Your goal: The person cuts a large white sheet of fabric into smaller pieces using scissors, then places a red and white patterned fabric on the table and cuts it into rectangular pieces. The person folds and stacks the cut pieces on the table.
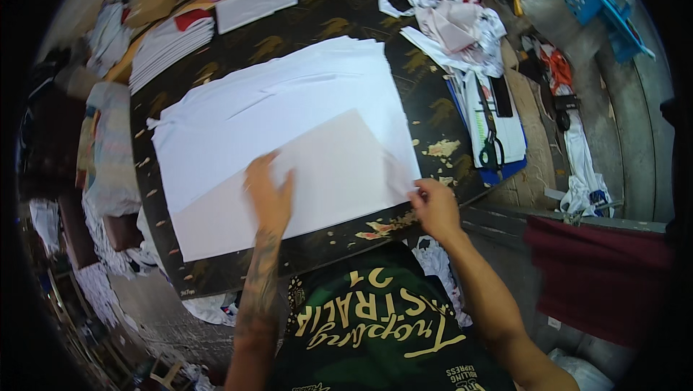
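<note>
Left hand (268, 196) fingers spread flat on card sheet (303, 189); right hand (435, 207) fingers pinching its edge.

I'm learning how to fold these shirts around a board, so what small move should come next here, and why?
Probably fold the white garment over the pale board. The left hand presses flat on the board, which lies on the spread garment, while the right hand pinches the fabric at the board's right corner, so that side looks ready to turn in.
</note>
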`<action>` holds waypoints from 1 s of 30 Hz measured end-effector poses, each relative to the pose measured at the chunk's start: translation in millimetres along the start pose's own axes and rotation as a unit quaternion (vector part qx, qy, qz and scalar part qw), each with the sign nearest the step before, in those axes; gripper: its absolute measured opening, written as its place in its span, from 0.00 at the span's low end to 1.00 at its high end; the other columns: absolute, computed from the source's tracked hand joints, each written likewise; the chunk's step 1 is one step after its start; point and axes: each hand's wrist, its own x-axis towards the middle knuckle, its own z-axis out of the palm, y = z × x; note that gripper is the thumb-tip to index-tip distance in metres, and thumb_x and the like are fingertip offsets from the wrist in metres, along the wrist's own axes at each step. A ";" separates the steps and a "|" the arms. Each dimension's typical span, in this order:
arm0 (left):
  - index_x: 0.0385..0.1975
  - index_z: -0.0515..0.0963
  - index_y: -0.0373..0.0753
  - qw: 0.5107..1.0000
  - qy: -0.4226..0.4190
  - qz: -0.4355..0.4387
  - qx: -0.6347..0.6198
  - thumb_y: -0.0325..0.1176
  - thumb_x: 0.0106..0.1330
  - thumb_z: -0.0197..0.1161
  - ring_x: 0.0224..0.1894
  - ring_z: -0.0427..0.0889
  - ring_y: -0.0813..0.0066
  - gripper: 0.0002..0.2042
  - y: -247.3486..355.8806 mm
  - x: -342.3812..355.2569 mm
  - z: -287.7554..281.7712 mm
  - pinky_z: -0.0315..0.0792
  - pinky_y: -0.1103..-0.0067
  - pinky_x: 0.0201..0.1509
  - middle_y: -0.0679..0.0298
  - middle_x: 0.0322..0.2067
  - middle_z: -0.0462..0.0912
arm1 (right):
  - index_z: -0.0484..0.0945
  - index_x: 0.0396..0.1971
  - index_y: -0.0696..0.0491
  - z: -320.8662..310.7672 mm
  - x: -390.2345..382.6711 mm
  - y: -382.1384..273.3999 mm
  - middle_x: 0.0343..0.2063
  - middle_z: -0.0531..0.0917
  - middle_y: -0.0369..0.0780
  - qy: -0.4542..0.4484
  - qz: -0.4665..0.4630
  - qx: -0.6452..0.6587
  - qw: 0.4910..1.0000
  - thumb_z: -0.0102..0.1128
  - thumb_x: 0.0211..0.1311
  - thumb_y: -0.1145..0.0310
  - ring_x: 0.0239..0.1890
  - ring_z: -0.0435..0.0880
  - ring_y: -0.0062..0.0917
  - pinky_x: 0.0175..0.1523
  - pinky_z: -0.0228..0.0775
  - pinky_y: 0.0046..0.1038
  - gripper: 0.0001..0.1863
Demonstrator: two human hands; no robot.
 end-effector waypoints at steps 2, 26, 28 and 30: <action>0.68 0.75 0.40 0.983 -0.098 0.154 0.019 0.37 0.69 0.73 0.70 0.71 0.47 0.28 46.6 56.8 56.5 0.64 0.55 0.75 0.48 0.63 0.76 | 0.87 0.49 0.54 6.0 -0.4 -34.9 0.38 0.88 0.45 -0.015 -0.092 -0.068 0.993 0.71 0.65 0.71 0.41 0.89 0.43 0.47 0.82 0.41 0.13; 0.47 0.79 0.37 0.955 -0.280 0.082 -0.057 0.36 0.59 0.80 0.55 0.77 0.48 0.20 118.4 26.8 63.8 0.71 0.59 0.62 0.52 0.49 0.79 | 0.76 0.21 0.59 -13.3 66.2 24.3 0.17 0.71 0.33 -0.028 0.073 0.195 0.978 0.76 0.67 0.64 0.23 0.66 0.17 0.30 0.59 0.28 0.21; 0.45 0.80 0.38 0.974 -0.211 0.072 -0.027 0.33 0.60 0.78 0.51 0.78 0.49 0.17 94.7 -33.1 29.9 0.71 0.59 0.59 0.54 0.45 0.80 | 0.77 0.22 0.59 -13.3 71.5 25.5 0.16 0.73 0.33 -0.029 0.086 0.225 0.970 0.75 0.68 0.63 0.22 0.68 0.17 0.29 0.59 0.28 0.21; 0.42 0.80 0.37 0.991 -0.130 -0.024 0.018 0.26 0.59 0.72 0.49 0.77 0.48 0.12 65.2 -73.0 1.7 0.71 0.60 0.57 0.54 0.42 0.79 | 0.79 0.22 0.60 -11.2 65.6 34.0 0.16 0.76 0.36 -0.018 0.058 0.228 0.972 0.74 0.68 0.61 0.21 0.73 0.19 0.29 0.63 0.30 0.21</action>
